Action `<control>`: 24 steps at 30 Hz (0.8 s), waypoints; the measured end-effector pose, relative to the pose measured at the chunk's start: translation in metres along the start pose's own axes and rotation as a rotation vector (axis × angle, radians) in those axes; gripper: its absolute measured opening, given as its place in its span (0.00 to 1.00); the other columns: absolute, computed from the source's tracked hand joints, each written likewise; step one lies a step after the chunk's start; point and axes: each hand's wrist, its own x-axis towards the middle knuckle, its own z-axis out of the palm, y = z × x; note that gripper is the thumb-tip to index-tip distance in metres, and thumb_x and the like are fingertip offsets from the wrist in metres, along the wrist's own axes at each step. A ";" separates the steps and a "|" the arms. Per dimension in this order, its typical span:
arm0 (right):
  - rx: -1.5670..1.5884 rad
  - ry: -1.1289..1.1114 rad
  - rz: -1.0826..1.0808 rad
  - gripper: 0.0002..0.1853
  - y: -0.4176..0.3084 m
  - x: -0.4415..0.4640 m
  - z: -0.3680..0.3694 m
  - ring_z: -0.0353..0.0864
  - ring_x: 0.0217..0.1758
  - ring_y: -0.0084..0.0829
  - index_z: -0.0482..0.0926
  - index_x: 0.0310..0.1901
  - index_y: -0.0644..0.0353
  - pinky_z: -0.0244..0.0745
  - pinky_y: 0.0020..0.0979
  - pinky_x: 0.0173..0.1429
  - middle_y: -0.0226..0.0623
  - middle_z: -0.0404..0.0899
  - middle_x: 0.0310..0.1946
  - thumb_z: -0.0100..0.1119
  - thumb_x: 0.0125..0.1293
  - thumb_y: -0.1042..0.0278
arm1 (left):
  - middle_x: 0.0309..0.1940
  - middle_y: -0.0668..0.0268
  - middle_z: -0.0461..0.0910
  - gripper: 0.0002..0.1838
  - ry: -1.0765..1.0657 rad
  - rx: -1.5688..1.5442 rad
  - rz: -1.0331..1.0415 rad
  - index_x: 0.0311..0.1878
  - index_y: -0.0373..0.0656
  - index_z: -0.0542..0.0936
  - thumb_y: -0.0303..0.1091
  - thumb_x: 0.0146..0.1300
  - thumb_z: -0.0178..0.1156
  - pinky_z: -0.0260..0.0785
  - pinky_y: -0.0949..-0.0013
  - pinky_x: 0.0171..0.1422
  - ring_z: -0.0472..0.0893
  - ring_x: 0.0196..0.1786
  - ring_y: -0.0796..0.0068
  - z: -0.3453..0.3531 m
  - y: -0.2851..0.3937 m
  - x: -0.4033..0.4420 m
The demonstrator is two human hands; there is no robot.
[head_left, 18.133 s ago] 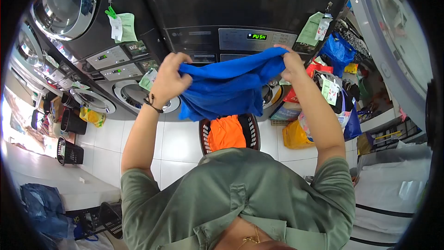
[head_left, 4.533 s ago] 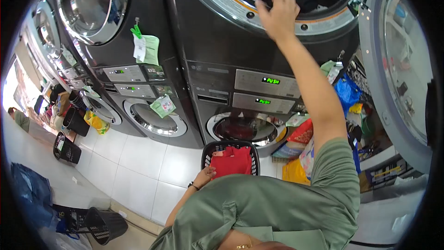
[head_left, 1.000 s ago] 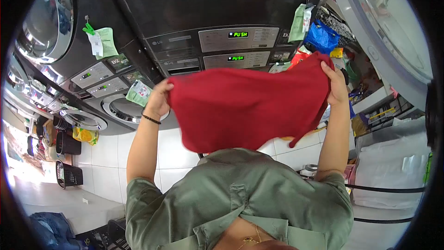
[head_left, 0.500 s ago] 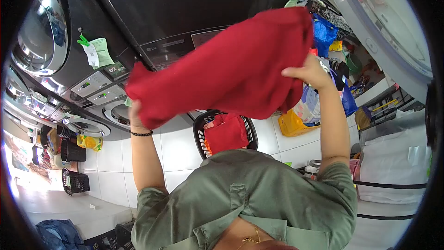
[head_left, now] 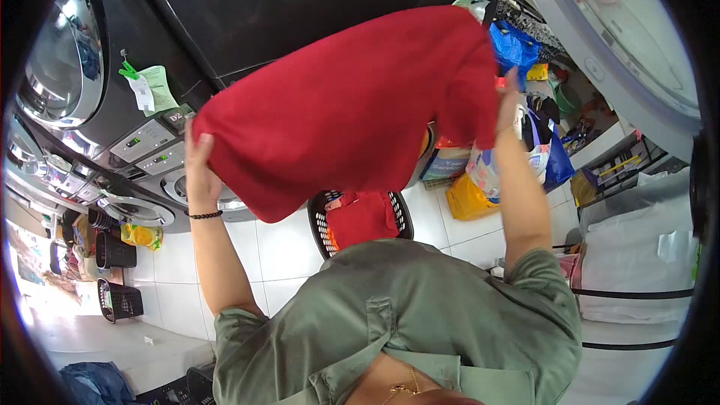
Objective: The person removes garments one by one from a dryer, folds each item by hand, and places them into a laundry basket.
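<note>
A dark red garment is stretched out in the air between my two hands, in front of a dark dryer. I cannot make out its exact kind. My left hand grips its left edge, thumb on the near side and the other fingers partly hidden. At the right edge, my right hand is closed on the cloth, somewhat blurred, with its fingers pointing up. Below the garment, a black laundry basket on the floor holds folded red clothes.
Behind the garment stands a dark dryer; more machines line the left. An open round door is at upper right. Blue bags and a yellow bag sit to the right. Black baskets stand far left.
The garment has spread wider and its left part hangs lower. My left hand has moved slightly left and up; my right hand has turned at the garment's right edge.
</note>
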 end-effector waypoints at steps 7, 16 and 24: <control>0.641 -0.226 0.583 0.33 0.180 -0.073 0.016 0.69 0.67 0.39 0.64 0.68 0.58 0.62 0.43 0.71 0.41 0.69 0.65 0.52 0.67 0.47 | 0.58 0.55 0.72 0.39 -0.162 0.251 -0.168 0.75 0.48 0.53 0.15 0.63 0.54 0.75 0.66 0.57 0.80 0.52 0.68 -0.027 -0.046 -0.025; 0.599 -0.191 -0.048 0.30 0.061 -0.049 0.029 0.71 0.65 0.44 0.66 0.64 0.64 0.63 0.45 0.71 0.48 0.71 0.62 0.54 0.67 0.53 | 0.53 0.46 0.76 0.39 -0.059 0.013 0.086 0.76 0.51 0.45 0.19 0.66 0.50 0.74 0.55 0.60 0.79 0.55 0.56 -0.018 0.024 -0.047; -0.663 0.378 0.027 0.28 0.105 -0.063 -0.025 0.81 0.43 0.30 0.77 0.51 0.69 0.76 0.33 0.49 0.39 0.82 0.44 0.74 0.53 0.60 | 0.49 0.56 0.80 0.26 -0.009 0.214 -0.107 0.66 0.36 0.69 0.19 0.64 0.57 0.74 0.69 0.57 0.81 0.48 0.71 -0.069 -0.038 -0.038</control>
